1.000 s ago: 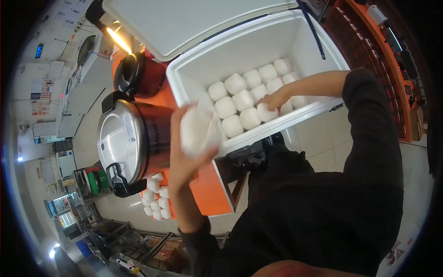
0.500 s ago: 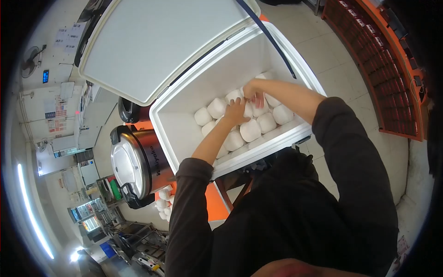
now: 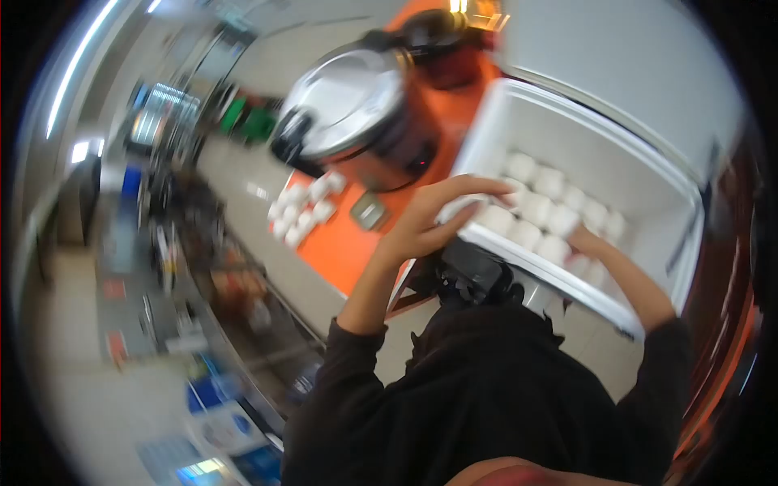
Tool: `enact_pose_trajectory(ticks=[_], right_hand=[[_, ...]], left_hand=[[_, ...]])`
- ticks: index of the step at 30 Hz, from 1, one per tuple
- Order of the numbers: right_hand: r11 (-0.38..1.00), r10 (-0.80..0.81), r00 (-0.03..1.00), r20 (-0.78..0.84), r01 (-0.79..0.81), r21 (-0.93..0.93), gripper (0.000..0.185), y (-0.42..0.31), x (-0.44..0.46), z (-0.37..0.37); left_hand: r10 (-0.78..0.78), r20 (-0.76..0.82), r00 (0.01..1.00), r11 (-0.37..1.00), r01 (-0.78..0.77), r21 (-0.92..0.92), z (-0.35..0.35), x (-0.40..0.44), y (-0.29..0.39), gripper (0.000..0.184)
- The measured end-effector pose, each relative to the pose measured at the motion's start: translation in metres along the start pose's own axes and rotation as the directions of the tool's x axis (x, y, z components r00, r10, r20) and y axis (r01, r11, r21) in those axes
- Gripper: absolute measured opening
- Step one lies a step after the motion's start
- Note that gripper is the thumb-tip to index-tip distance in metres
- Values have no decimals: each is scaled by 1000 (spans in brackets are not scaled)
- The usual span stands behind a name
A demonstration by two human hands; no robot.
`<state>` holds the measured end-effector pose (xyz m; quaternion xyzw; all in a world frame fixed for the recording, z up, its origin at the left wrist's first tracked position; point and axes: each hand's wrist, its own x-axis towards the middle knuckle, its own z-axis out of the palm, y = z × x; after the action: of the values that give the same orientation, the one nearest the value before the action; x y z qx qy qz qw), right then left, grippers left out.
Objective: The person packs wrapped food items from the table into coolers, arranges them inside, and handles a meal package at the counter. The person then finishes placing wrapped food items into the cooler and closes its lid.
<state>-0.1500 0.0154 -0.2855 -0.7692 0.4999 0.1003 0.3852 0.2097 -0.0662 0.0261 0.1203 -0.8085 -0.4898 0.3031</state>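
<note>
Rounded white bundles [image 3: 535, 209] lie in rows inside a white open box [image 3: 685, 194]. My left hand [image 3: 433, 217] is over the near left corner of the box, thumb and fingers apart. White shows between them, which looks like the box rim, and the fingertips are close to the leftmost bundles. Inside the box on the right, my right hand [image 3: 587, 245] is low among the bundles, against one of them. Its fingers are blurred and partly hidden, so its grip cannot be made out.
A large steel-lidded cooker [image 3: 344, 101] stands on the orange table [image 3: 332, 257] left of the box, with a darker pot [image 3: 446, 53] behind it. More white bundles [image 3: 304, 209] and a small square container [image 3: 369, 212] are on the table. The box lid [image 3: 616, 49] stands open.
The view has swung left, showing more of the table. My left hand, holding a white bundle earlier and then among the bundles, has moved out to the box corner. My right hand remains inside the box.
</note>
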Motion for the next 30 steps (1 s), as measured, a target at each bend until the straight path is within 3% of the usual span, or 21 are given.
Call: enact_pose_trajectory(ticks=[1,2,4,5,6,8,9,11,12,14,15,16,17,19,20,21,22,24,26,28,30], right_hand=[[994,-19,998,60,25,-107,43,6,-8,-6],[993,4,994,112,10,-122,42,11,-19,-15],[813,377,917,129,-394,429,36,-10,-46,-53],[582,543,830,130,-483,654,34,-22,-59,-73],[518,591,784,190,-550,655,27,-51,-67,-108],[630,655,753,-61,-500,594,19,-98,-84,-162],[771,566,768,-299,-366,521,16,-177,-87,-197],[931,203,836,-510,-4,364,19,-286,-63,-222],[938,36,934,-354,91,335,21,-339,-32,-218],[876,-306,952,26,271,398,26,-444,31,-213],[860,-415,873,256,285,424,29,-469,79,-198],[915,-281,832,478,83,394,32,-490,128,-180],[895,-443,805,395,365,258,38,-459,197,-126],[918,-382,904,192,395,-29,45,-465,312,-92],[960,-271,963,2,270,78,51,-493,357,-95],[953,-272,901,-338,302,37,60,-494,419,-76],[924,-321,706,-631,378,-47,67,-500,475,-69],[995,87,821,-565,-44,89,79,-544,510,-90],[986,166,815,-555,-133,99,78,-547,555,-86],[955,237,805,-543,-297,-22,73,-534,601,-69],[967,218,797,-564,-256,13,72,-536,601,-72]], left_hand=[[28,-292,956,981,-82,-176,-20,-49,-11,25],[30,-515,857,990,-95,-101,-45,-97,-22,23],[-199,-816,542,947,322,-17,-96,-189,-55,22],[-263,-862,434,881,473,-30,-121,-240,-84,21],[-317,-892,322,788,613,-59,-147,-292,-117,23],[-378,-888,261,501,865,41,-193,-398,-182,42],[-373,-894,248,505,863,28,-209,-407,-188,42],[-419,-885,203,-78,963,258,-239,-413,-199,64],[-424,-884,198,-71,965,251,-254,-418,-215,64],[-374,-832,410,-206,838,506,-286,-431,-262,76],[-376,-829,415,-194,839,508,-299,-437,-285,76],[-424,-783,455,-142,821,554,-311,-442,-308,74],[-471,-729,496,-87,797,598,-318,-446,-327,73],[-399,-754,521,-54,808,587,-310,-455,-363,69],[-327,-783,529,-32,822,568,-298,-457,-373,65],[-334,-819,467,-62,856,513,-284,-453,-373,61],[-337,-850,405,-96,883,459,-270,-447,-367,56],[-359,-869,341,-12,929,370,-240,-443,-342,55],[-393,-881,263,-33,954,299,-201,-445,-336,57],[-621,-781,59,-21,996,92,-179,-425,-290,66],[-643,-763,70,-23,994,110,-152,-430,-277,72]])
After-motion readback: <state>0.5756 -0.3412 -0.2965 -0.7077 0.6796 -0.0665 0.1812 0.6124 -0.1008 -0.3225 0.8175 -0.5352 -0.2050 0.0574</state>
